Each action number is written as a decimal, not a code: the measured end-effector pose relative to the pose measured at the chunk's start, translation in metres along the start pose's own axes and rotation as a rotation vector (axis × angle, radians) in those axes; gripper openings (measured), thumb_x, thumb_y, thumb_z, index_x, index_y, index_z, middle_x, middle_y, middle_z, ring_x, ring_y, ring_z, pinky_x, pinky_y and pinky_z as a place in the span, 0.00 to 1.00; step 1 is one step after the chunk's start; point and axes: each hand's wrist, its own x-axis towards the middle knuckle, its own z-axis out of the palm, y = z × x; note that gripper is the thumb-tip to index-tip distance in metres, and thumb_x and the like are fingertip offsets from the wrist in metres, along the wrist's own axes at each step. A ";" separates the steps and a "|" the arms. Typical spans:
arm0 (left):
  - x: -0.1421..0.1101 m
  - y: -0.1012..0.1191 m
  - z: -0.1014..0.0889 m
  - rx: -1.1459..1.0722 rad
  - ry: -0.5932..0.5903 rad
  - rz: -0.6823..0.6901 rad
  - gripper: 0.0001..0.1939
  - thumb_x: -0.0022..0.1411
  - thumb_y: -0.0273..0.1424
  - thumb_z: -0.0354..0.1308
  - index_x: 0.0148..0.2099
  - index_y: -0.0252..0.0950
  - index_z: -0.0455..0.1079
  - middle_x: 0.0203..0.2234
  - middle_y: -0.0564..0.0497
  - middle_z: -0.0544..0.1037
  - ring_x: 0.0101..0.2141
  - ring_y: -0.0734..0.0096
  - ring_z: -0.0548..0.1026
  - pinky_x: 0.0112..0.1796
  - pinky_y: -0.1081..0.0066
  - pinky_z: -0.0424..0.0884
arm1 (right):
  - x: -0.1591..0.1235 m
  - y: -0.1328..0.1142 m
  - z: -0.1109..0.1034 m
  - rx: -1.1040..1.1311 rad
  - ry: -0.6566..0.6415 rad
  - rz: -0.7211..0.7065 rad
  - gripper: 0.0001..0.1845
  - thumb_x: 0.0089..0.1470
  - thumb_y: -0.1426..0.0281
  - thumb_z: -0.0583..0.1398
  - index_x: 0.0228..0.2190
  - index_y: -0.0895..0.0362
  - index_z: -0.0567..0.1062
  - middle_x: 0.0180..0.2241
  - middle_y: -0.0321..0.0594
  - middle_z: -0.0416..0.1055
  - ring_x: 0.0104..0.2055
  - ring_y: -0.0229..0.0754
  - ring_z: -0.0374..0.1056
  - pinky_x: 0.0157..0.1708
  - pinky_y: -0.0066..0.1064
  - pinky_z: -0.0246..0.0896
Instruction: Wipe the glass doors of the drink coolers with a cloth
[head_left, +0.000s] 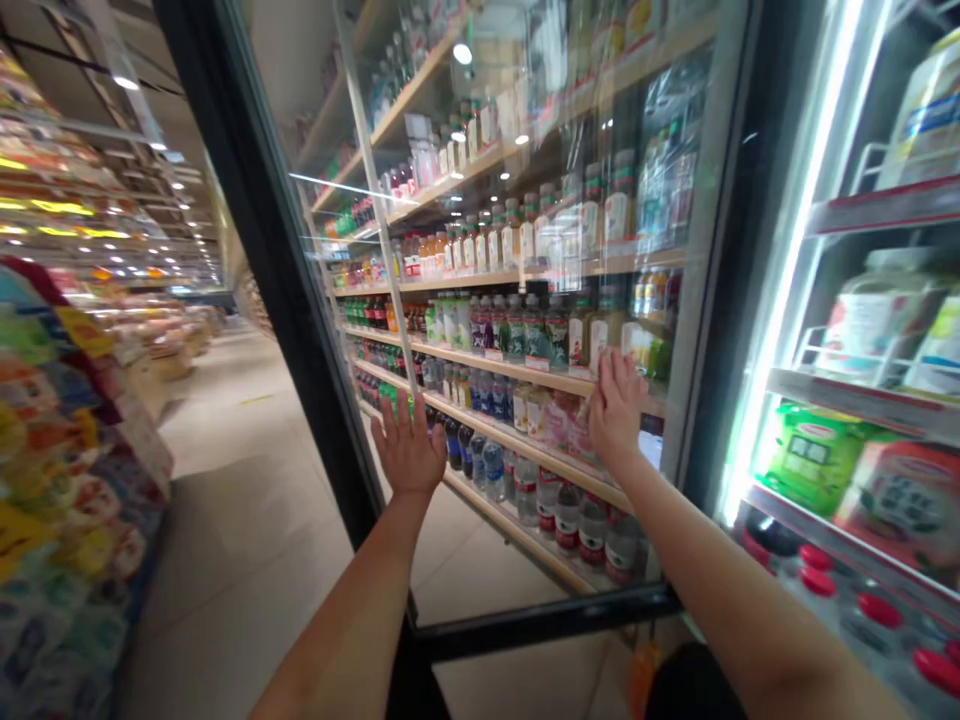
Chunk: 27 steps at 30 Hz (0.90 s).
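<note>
Both my hands are raised with fingers spread, palms toward a glass refrigerator door (480, 300) with a black frame. My left hand (409, 445) is at the pane's lower middle, and my right hand (616, 408) is further right and slightly higher. Both seem pressed flat on the glass, holding nothing. Shelves of bottled drinks (495, 340) fill the pane, though I cannot tell whether they stand behind it or are reflected in it.
To the right, a lit refrigerator shelf holds a green package (814, 460) above red-capped bottles (877, 610). A colourful packaged-goods display (67, 450) stands at the left. A tiled supermarket aisle (240, 500) runs away beyond the door.
</note>
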 end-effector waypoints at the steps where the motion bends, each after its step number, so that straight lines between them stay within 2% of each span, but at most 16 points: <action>1: 0.000 0.000 0.000 0.001 0.001 0.001 0.30 0.72 0.38 0.48 0.70 0.27 0.61 0.68 0.35 0.58 0.71 0.47 0.42 0.68 0.42 0.39 | -0.007 0.003 0.000 0.010 0.032 0.041 0.33 0.69 0.73 0.46 0.72 0.54 0.48 0.71 0.52 0.50 0.75 0.52 0.38 0.68 0.61 0.43; 4: -0.001 0.001 -0.001 0.003 -0.002 0.000 0.30 0.72 0.37 0.48 0.70 0.29 0.61 0.69 0.35 0.57 0.71 0.46 0.42 0.68 0.41 0.39 | -0.035 0.012 0.000 0.025 0.064 0.057 0.33 0.70 0.72 0.46 0.72 0.54 0.46 0.70 0.54 0.52 0.74 0.53 0.39 0.67 0.61 0.47; 6: -0.001 0.002 -0.001 0.005 -0.003 0.000 0.30 0.72 0.37 0.48 0.71 0.29 0.60 0.69 0.36 0.56 0.71 0.47 0.42 0.68 0.41 0.39 | -0.040 0.020 -0.001 0.026 0.065 0.068 0.32 0.70 0.71 0.46 0.72 0.55 0.48 0.69 0.55 0.53 0.74 0.54 0.42 0.67 0.61 0.49; 11: -0.001 0.002 -0.001 0.014 0.001 0.006 0.29 0.72 0.36 0.47 0.70 0.27 0.62 0.68 0.35 0.57 0.71 0.47 0.42 0.68 0.41 0.40 | 0.000 0.050 -0.005 0.026 0.148 0.229 0.32 0.70 0.67 0.44 0.71 0.60 0.49 0.71 0.57 0.47 0.74 0.57 0.40 0.68 0.62 0.45; 13: -0.001 0.002 -0.001 0.022 0.002 0.009 0.28 0.72 0.36 0.48 0.69 0.28 0.63 0.68 0.36 0.59 0.71 0.48 0.42 0.68 0.41 0.40 | 0.002 0.057 -0.006 0.036 0.174 0.285 0.32 0.70 0.66 0.44 0.71 0.60 0.50 0.71 0.56 0.47 0.74 0.58 0.41 0.68 0.62 0.45; 17: -0.003 0.003 -0.002 0.053 0.010 0.019 0.27 0.72 0.34 0.49 0.68 0.30 0.64 0.68 0.38 0.59 0.71 0.50 0.43 0.68 0.42 0.42 | -0.036 0.058 -0.007 0.049 0.221 0.388 0.33 0.68 0.64 0.45 0.70 0.62 0.53 0.70 0.59 0.50 0.73 0.61 0.45 0.68 0.63 0.46; 19: -0.004 0.003 -0.003 0.074 0.015 0.031 0.26 0.72 0.33 0.49 0.68 0.29 0.65 0.68 0.38 0.59 0.71 0.49 0.44 0.68 0.42 0.43 | -0.045 0.059 -0.006 0.049 0.248 0.444 0.34 0.67 0.65 0.45 0.70 0.64 0.52 0.69 0.61 0.49 0.73 0.63 0.44 0.67 0.66 0.45; 21: -0.005 0.004 -0.003 0.094 0.017 0.044 0.26 0.72 0.33 0.49 0.68 0.28 0.65 0.68 0.37 0.59 0.71 0.49 0.43 0.68 0.42 0.44 | -0.033 0.061 -0.005 0.048 0.274 0.493 0.36 0.66 0.67 0.45 0.70 0.69 0.51 0.70 0.63 0.47 0.73 0.65 0.42 0.67 0.69 0.41; 24: -0.007 0.003 -0.004 0.112 0.016 0.057 0.26 0.72 0.32 0.50 0.68 0.28 0.65 0.67 0.36 0.60 0.71 0.49 0.43 0.68 0.43 0.45 | 0.003 0.055 -0.001 0.055 0.291 0.510 0.37 0.65 0.68 0.45 0.70 0.73 0.49 0.70 0.66 0.43 0.73 0.65 0.38 0.69 0.67 0.37; 27: -0.007 0.003 -0.005 0.114 0.012 0.059 0.26 0.71 0.31 0.50 0.68 0.29 0.65 0.67 0.37 0.60 0.71 0.49 0.44 0.68 0.43 0.46 | 0.014 0.028 0.005 0.083 0.221 0.415 0.36 0.65 0.65 0.47 0.70 0.66 0.53 0.71 0.59 0.45 0.74 0.60 0.39 0.70 0.61 0.39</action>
